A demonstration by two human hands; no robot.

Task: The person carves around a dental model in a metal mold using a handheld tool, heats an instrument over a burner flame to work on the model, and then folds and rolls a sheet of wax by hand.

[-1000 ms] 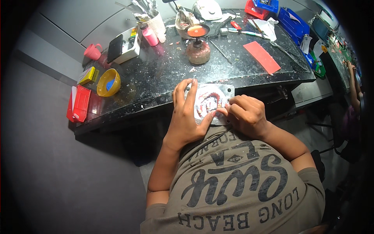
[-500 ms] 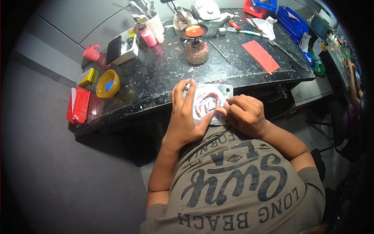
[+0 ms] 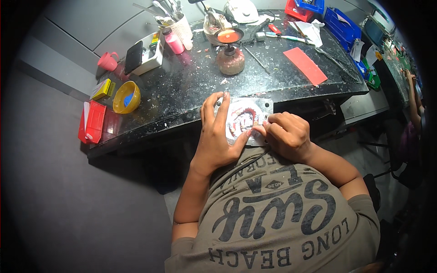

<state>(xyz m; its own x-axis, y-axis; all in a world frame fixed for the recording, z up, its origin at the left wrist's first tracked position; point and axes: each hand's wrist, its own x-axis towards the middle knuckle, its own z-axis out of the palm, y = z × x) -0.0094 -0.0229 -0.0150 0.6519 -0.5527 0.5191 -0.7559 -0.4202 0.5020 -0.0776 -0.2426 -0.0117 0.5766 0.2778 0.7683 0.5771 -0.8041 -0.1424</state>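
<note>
A square metal denture flask half [image 3: 260, 102] with dark holes at its corners lies close to my body, at the bench's front edge. White plaster fills it, with a curved red wax arch [image 3: 248, 110] on top. My left hand [image 3: 213, 136] grips its left side, fingers over the far edge and thumb near the front. My right hand [image 3: 290, 133] is closed at the right side, pinching a thin tool [image 3: 257, 125] whose tip reaches the plaster inside the arch. Most of the tool is hidden by my fingers.
On the black bench [image 3: 177, 86] stand a burner [image 3: 230, 63], a pink bottle [image 3: 173, 42], a white box [image 3: 152, 61] and a yellow bowl [image 3: 133, 102]. A red wax sheet [image 3: 305, 66] lies to the right. Another person's arm [image 3: 413, 98] shows at far right.
My right hand has shifted very slightly at the flask's right side, still pinching the tool. My left hand keeps the same hold.
</note>
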